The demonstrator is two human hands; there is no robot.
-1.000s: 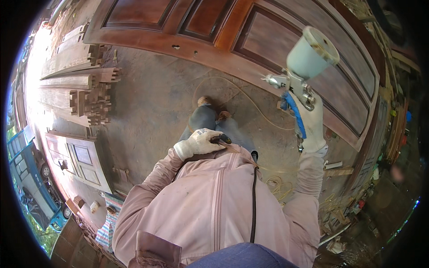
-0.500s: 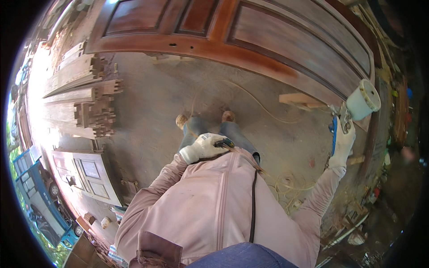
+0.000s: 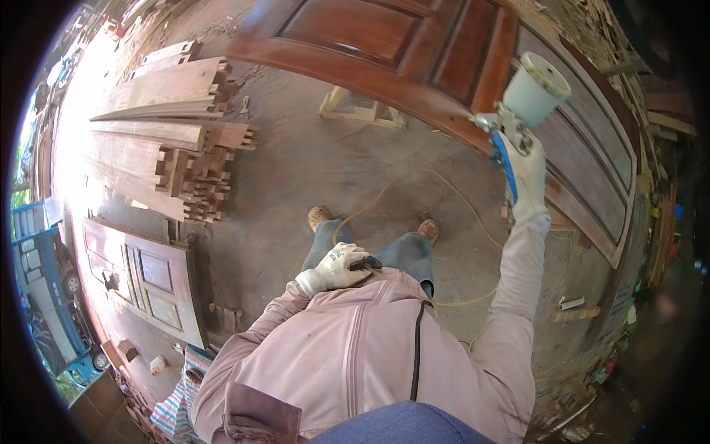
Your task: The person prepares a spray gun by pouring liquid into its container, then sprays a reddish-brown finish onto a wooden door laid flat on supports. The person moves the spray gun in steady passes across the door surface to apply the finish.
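My right hand (image 3: 529, 181), in a white glove, grips a spray gun (image 3: 509, 124) with a blue part along its handle. A pale cup (image 3: 537, 90) sits tilted on top of the gun. Its nozzle points left over a reddish-brown panelled door (image 3: 384, 68), and a faint mist shows in front of it. At my waist, my gloved left hand (image 3: 334, 268) is closed around a small dark object (image 3: 365, 263), which I cannot make out.
A wooden trestle (image 3: 360, 111) stands under the door. Notched timber pieces (image 3: 166, 140) are stacked at left, near a second panelled door (image 3: 159, 281) and a blue truck (image 3: 44, 274). A thin hose (image 3: 464, 201) loops over the floor beyond my feet.
My right hand has moved the spray gun left and farther away, from the door's right end to above its middle. My left hand stays at my waist. The view has shifted.
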